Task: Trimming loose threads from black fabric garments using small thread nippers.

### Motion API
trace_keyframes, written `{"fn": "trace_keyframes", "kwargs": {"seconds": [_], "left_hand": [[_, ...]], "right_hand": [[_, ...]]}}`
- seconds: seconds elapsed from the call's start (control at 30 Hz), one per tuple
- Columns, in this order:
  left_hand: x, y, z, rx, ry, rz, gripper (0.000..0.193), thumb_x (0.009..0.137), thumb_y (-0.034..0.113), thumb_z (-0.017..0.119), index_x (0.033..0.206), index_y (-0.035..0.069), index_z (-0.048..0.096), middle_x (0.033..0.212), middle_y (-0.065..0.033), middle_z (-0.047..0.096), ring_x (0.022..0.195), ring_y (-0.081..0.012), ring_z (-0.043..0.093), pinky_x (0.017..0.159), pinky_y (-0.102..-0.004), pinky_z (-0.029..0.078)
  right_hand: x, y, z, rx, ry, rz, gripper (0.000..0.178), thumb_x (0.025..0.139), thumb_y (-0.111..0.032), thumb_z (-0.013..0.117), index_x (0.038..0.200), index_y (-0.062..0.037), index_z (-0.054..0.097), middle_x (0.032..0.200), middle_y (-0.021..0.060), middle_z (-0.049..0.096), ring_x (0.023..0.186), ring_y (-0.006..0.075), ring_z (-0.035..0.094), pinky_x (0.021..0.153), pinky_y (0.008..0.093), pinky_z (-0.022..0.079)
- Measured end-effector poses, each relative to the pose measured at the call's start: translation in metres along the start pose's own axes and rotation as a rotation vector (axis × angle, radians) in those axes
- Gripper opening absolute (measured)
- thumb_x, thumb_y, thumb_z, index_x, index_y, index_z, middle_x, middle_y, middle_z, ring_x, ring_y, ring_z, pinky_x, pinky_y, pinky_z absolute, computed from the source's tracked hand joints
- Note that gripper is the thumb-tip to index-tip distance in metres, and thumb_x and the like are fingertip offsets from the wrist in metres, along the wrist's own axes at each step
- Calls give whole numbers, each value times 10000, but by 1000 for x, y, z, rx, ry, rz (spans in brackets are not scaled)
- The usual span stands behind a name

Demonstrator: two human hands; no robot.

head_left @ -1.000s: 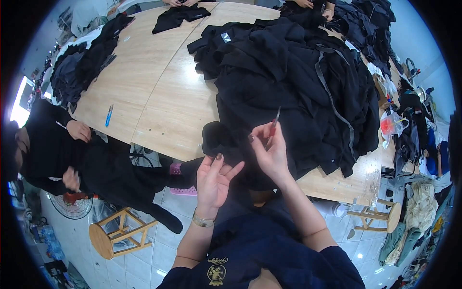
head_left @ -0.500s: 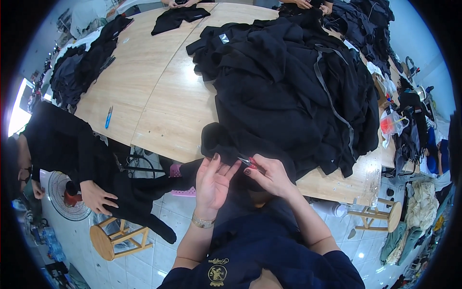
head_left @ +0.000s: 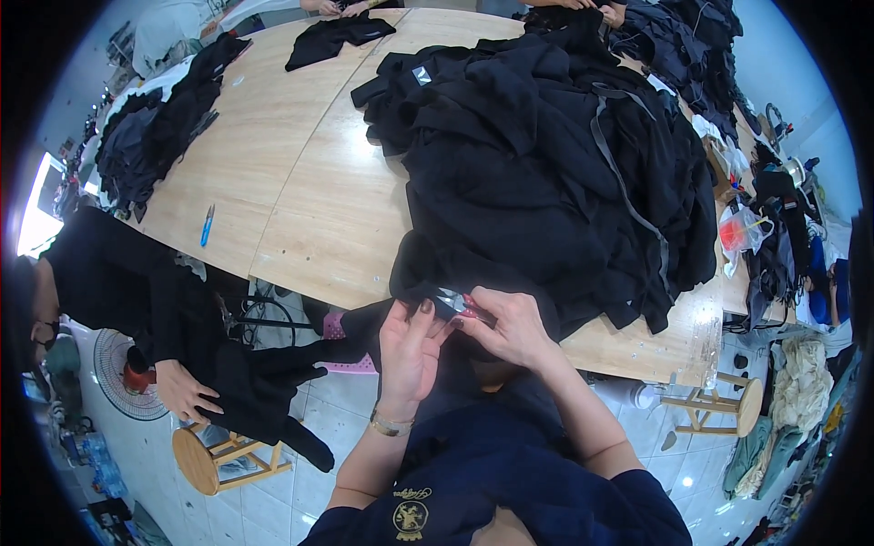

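Observation:
A large heap of black garments [head_left: 537, 173] lies across the table, and part of its near edge hangs toward me. My left hand [head_left: 408, 350], palm up, pinches the edge of a black cloth piece [head_left: 414, 273] between thumb and fingers. Closed around red-handled thread snips [head_left: 452, 300] is my right hand [head_left: 510, 326]; their metal blades point left, over the cloth beside my left fingertips. The exact spot where the blades meet the cloth is too small to tell.
Blue thread snips [head_left: 208, 226] lie on the wooden table [head_left: 309, 209]. At left a person in black [head_left: 137, 282] handles dark cloth near a stool [head_left: 200, 460] and a fan [head_left: 118, 373]. Other people's hands work at the far edge. Another stool [head_left: 742, 407] stands right.
The snips' blades have swung up and show more plainly against the cloth. My left hand has shifted slightly right and turned its fingers inward. The person at left has moved a little.

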State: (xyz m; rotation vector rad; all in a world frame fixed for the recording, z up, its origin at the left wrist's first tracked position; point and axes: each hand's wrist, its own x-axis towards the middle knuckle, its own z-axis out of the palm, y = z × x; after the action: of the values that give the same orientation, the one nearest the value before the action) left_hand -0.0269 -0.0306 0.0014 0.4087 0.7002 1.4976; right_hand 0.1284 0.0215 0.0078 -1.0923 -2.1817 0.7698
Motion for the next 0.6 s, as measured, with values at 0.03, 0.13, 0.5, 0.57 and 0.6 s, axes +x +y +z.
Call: {"fn": "trace_keyframes", "kwargs": {"seconds": [0.03, 0.13, 0.5, 0.57, 0.6], "left_hand": [[0, 0, 0, 0, 0, 1, 199, 958, 99, 461, 1148, 41, 480, 1087, -129, 607, 991, -193, 617, 898, -371, 501], [1, 0, 1, 20, 2, 27, 204, 954, 94, 468, 1148, 31, 478, 1079, -134, 611, 983, -194, 622, 909, -383, 496], [1, 0, -6, 173, -13, 70, 234, 938, 99, 515, 1154, 12, 488, 1053, -112, 624, 948, -177, 630, 879, -361, 507], [1, 0, -3, 185, -21, 74, 241, 931, 94, 530, 1152, 6, 488, 1025, -102, 633, 932, -157, 625, 868, -324, 501], [1, 0, -1, 197, -29, 77, 249, 924, 89, 546, 1150, 0, 489, 996, -91, 642, 916, -136, 620, 857, -286, 495]], "right_hand": [[0, 0, -1, 0, -1, -1, 395, 834, -403, 601, 696, -58, 468, 596, 106, 504, 551, 309, 541, 481, 379, 388], [-1, 2, -4, 4, -16, 35, 385, 833, -396, 603, 695, -60, 477, 587, 105, 507, 546, 309, 537, 480, 379, 385], [2, 0, -9, 16, -50, -2, 383, 820, -392, 619, 699, -54, 485, 587, 102, 516, 527, 302, 523, 473, 369, 372], [4, 0, -9, 15, -54, -10, 383, 820, -392, 620, 698, -54, 487, 589, 101, 519, 528, 301, 525, 472, 367, 372], [4, 0, -10, 13, -57, -17, 383, 820, -393, 621, 697, -55, 490, 591, 100, 522, 530, 299, 527, 472, 365, 373]]}}
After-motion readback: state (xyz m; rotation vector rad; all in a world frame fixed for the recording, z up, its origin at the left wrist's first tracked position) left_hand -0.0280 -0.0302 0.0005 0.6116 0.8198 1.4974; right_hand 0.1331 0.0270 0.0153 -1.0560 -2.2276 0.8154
